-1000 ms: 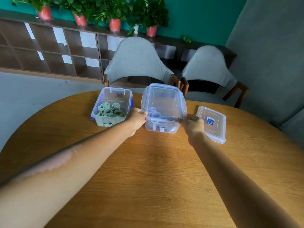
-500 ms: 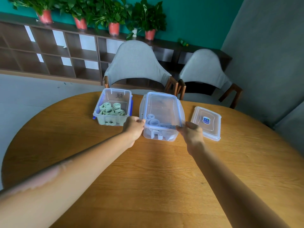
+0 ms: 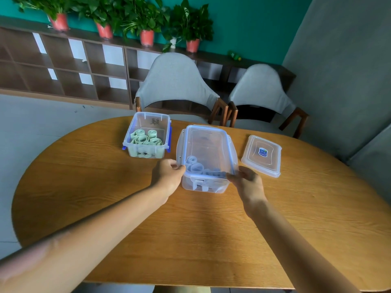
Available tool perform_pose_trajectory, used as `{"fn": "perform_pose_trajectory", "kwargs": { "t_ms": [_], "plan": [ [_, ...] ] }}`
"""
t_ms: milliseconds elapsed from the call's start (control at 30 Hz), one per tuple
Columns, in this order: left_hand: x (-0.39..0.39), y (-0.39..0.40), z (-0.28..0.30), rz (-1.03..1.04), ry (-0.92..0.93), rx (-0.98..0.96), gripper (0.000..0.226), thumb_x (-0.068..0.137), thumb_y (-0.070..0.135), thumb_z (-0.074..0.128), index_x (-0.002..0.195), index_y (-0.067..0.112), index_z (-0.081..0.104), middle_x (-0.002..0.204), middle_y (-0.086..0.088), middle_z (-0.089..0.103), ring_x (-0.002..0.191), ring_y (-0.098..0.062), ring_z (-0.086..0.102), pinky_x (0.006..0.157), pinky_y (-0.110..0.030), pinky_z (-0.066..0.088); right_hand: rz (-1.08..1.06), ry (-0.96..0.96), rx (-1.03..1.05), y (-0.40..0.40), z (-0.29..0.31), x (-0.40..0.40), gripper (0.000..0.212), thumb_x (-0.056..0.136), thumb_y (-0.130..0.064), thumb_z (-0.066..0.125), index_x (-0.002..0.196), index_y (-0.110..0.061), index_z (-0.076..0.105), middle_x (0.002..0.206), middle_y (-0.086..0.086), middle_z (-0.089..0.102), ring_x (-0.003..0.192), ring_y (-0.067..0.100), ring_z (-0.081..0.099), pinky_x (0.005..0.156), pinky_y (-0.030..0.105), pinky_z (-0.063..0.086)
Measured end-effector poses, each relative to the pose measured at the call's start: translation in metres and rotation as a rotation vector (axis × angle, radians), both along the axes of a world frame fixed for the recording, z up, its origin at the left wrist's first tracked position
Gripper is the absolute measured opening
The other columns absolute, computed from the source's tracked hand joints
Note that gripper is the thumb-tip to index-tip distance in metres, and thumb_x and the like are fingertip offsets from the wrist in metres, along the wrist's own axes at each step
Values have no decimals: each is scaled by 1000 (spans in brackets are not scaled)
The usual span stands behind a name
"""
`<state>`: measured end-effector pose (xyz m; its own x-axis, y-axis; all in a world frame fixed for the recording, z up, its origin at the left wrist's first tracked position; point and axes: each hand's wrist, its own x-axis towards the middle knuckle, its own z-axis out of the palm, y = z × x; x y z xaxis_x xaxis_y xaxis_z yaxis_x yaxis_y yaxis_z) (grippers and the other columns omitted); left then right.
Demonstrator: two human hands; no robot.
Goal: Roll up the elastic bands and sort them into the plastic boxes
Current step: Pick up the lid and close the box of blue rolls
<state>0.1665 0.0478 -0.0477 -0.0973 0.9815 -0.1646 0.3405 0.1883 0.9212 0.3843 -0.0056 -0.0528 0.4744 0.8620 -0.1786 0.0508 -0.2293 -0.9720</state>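
Observation:
A clear plastic box stands mid-table with a clear blue-sealed lid lying on top of it. Through the lid show several rolled pale blue elastic bands. My left hand grips the lid's near left corner, and my right hand grips its near right corner. To the left is an open clear box with blue clips, holding several rolled green bands.
A second clear lid with a blue sticker lies flat on the wooden table to the right of the box. Two grey chairs stand beyond the far edge, with shelves and potted plants behind.
The lid has come down from a raised, tilted position to lie flat on the blue-band box. Both hands stayed at its near corners.

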Motion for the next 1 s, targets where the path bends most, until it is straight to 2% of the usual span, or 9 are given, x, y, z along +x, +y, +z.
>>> {"fn": "perform_pose_trajectory", "kwargs": {
  "t_ms": [67,133,200,267,367,567,767,867,1000],
  "plan": [
    [-2,-1,6,-24,37,33,16,93,21,67,108,17,64,101,7,68,88,-9,63,65,-19,46,18,7,-9,-1,3,1,70,84,-13,80,145,-15,46,128,5,63,114,24,62,95,36,51],
    [-2,-2,15,-95,154,86,30,93,19,65,123,17,61,116,0,66,94,-14,62,66,-20,45,36,-14,-22,-1,8,2,73,85,-14,79,147,-19,42,133,3,59,117,25,61,100,41,51],
    [-2,3,19,-162,354,183,54,93,19,64,144,15,47,147,-6,47,126,-22,53,87,-28,50,42,-149,-26,2,14,1,67,90,-19,74,149,-20,41,139,0,54,119,23,58,97,38,51],
    [-1,10,22,-230,489,290,67,94,17,62,154,19,33,163,-3,23,147,-23,30,110,-39,43,49,-425,-13,9,19,1,60,95,-28,67,149,-20,42,143,2,50,123,22,54,95,36,51],
    [4,26,29,-373,576,382,59,100,13,50,156,19,32,165,1,21,151,-19,22,118,-39,32,124,-708,31,24,23,1,56,99,-34,60,150,-18,43,148,5,46,134,25,48,106,40,47],
    [21,55,29,-483,669,391,48,108,28,37,155,19,36,166,-2,19,153,-21,18,120,-44,29,348,-993,-10,57,24,-5,57,104,-43,46,155,-20,35,163,5,30,151,25,25,122,46,27],
    [37,71,22,-545,720,415,47,109,28,33,155,17,36,166,-9,22,154,-26,11,123,-44,20,407,-1054,-49,81,21,-2,55,107,-44,34,156,-18,33,166,6,23,155,24,13,126,43,15],
    [42,72,14,-506,700,412,45,109,29,33,153,21,40,165,-10,23,154,-29,11,123,-49,22,425,-1052,-66,90,20,0,52,108,-42,31,154,-17,34,166,10,20,155,26,11,125,42,15],
    [46,66,8,-413,653,401,44,109,29,32,151,28,43,167,-9,13,155,-30,2,123,-50,22,415,-1031,-47,93,12,1,53,108,-41,31,156,-17,30,167,9,16,155,25,10,126,41,17]
  ]
}}
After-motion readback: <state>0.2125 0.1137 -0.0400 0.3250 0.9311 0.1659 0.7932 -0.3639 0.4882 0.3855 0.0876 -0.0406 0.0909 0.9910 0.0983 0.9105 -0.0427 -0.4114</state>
